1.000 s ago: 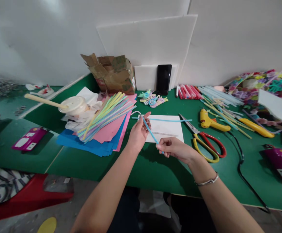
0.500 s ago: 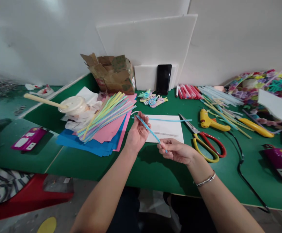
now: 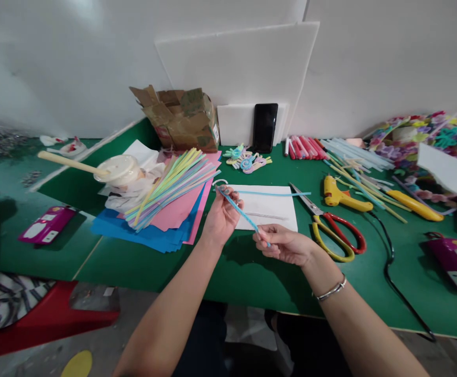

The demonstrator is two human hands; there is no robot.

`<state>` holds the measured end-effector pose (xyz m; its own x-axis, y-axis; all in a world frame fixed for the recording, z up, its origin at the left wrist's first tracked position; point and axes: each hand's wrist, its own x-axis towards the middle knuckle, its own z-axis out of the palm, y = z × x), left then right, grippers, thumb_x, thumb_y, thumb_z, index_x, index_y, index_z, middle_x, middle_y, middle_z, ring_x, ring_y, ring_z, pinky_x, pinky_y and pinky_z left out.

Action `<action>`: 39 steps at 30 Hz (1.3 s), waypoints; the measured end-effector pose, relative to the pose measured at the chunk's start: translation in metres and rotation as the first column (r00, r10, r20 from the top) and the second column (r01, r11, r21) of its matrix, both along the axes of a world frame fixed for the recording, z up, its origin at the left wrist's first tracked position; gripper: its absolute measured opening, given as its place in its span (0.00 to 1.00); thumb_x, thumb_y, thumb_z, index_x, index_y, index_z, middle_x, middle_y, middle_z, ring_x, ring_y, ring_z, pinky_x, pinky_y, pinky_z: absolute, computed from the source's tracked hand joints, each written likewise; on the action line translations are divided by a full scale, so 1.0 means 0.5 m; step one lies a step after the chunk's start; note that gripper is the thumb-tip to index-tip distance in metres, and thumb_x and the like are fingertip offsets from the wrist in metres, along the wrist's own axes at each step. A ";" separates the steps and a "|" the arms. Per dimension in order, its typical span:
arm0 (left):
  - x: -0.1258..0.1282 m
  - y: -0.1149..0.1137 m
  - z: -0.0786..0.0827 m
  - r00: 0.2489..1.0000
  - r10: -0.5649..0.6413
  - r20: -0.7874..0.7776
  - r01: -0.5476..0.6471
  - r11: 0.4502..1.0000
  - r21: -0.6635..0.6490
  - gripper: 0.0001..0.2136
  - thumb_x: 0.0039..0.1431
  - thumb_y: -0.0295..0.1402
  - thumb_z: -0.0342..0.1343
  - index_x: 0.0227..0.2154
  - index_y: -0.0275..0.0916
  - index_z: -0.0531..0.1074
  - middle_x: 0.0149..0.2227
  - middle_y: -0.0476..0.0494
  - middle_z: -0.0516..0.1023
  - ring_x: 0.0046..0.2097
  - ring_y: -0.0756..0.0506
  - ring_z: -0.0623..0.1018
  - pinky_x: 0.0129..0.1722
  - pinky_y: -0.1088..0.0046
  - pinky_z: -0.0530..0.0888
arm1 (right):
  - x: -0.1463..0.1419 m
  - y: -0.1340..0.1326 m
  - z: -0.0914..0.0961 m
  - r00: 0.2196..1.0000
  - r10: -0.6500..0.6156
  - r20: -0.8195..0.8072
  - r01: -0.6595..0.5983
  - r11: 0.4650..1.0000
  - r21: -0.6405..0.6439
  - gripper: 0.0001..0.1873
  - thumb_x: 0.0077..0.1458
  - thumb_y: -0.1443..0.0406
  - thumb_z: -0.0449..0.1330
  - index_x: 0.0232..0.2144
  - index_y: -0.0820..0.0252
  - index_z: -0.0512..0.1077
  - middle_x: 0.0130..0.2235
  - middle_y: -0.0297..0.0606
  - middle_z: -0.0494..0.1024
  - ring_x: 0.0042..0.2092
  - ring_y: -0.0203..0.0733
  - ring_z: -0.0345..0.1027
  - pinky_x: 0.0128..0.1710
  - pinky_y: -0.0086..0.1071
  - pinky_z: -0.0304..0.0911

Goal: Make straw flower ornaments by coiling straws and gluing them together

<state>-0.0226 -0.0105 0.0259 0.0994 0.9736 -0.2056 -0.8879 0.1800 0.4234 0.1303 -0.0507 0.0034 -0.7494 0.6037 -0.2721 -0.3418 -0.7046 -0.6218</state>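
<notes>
A blue pipe cleaner (image 3: pixel 245 213) slants between my two hands above the table. My left hand (image 3: pixel 221 217) is closed on its upper end, and my right hand (image 3: pixel 281 243) pinches it close to the lower end. Beneath and behind them lies a sheet of white paper (image 3: pixel 271 222) with a grey line across it. Another blue pipe cleaner (image 3: pixel 275 193) rests along the paper's upper part. Scissors (image 3: pixel 325 217) with red and yellow handles lie just right of the paper. A small white curved piece (image 3: pixel 220 181) sits behind my left hand.
Left are a pile of pastel pipe cleaners (image 3: pixel 177 183) on coloured sheets (image 3: pixel 134 233), a lidded cup (image 3: pixel 119 170) and a cardboard box (image 3: pixel 185 120). A phone (image 3: pixel 265 127) leans at the back. A yellow glue gun (image 3: pixel 342 195) with a black cord lies right. Another person's arm shows far left.
Both hands keep their hold on the blue pipe cleaner and have shifted very slightly to the left. The other person's hand at far left has moved a little.
</notes>
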 end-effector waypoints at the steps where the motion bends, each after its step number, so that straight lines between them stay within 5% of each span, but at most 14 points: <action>1: 0.000 0.001 0.000 1.000 0.004 -0.007 -0.004 1.000 -0.003 0.10 0.61 0.30 0.49 0.23 0.39 0.67 0.25 0.54 0.67 0.27 0.56 0.70 0.29 0.81 0.66 | -0.001 0.000 0.000 1.000 -0.001 -0.001 0.001 1.000 0.000 0.17 0.39 0.63 0.70 0.20 0.65 0.64 0.19 0.28 0.62 0.19 0.22 0.47 0.16 0.21 0.42; 19: 0.004 0.014 -0.016 0.986 0.087 -0.139 -0.102 0.989 -0.105 0.09 0.57 0.32 0.54 0.22 0.37 0.68 0.22 0.54 0.69 0.26 0.56 0.70 0.31 0.81 0.66 | -0.022 -0.013 0.020 0.992 -0.091 -0.092 0.107 0.976 0.189 0.21 0.42 0.56 0.67 0.19 0.62 0.61 0.19 0.25 0.58 0.19 0.24 0.45 0.19 0.24 0.41; 25: -0.002 0.024 -0.031 0.927 0.210 -0.311 -0.226 0.974 -0.017 0.08 0.51 0.34 0.59 0.22 0.37 0.68 0.22 0.53 0.69 0.26 0.56 0.70 0.30 0.80 0.65 | -0.030 -0.012 0.019 0.969 -0.178 0.173 0.111 0.933 0.342 0.22 0.40 0.52 0.66 0.21 0.61 0.61 0.18 0.25 0.63 0.18 0.26 0.52 0.19 0.25 0.45; 31: -0.016 0.022 -0.041 0.730 0.377 -0.570 -0.335 0.924 0.182 0.14 0.48 0.40 0.60 0.20 0.37 0.64 0.23 0.53 0.65 0.27 0.54 0.67 0.30 0.79 0.64 | -0.040 -0.012 0.019 0.776 -0.380 0.504 0.047 0.831 0.555 0.20 0.42 0.52 0.64 0.22 0.59 0.61 0.19 0.26 0.64 0.21 0.30 0.57 0.22 0.27 0.52; 35: -0.017 0.014 -0.034 0.571 0.429 -0.700 -0.361 0.897 0.255 0.16 0.51 0.43 0.57 0.20 0.37 0.63 0.21 0.53 0.63 0.26 0.54 0.64 0.28 0.78 0.62 | -0.046 -0.020 0.018 0.620 -0.551 0.559 -0.026 0.697 0.716 0.12 0.47 0.61 0.63 0.22 0.59 0.63 0.21 0.27 0.65 0.24 0.32 0.57 0.25 0.28 0.53; 39: -0.015 0.014 -0.034 0.521 0.446 -0.728 -0.406 0.879 0.249 0.17 0.52 0.44 0.56 0.19 0.37 0.61 0.20 0.54 0.60 0.24 0.54 0.63 0.26 0.77 0.60 | -0.050 -0.023 0.020 0.528 -0.657 0.538 -0.111 0.575 0.811 0.10 0.48 0.68 0.62 0.22 0.59 0.63 0.22 0.28 0.66 0.26 0.33 0.58 0.26 0.27 0.54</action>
<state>-0.0299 -0.0036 0.0090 -0.4978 0.8665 0.0383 -0.2173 -0.1674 0.9616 0.1052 -0.0625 0.0132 -0.2331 0.9722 0.0234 0.4212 0.1226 -0.8987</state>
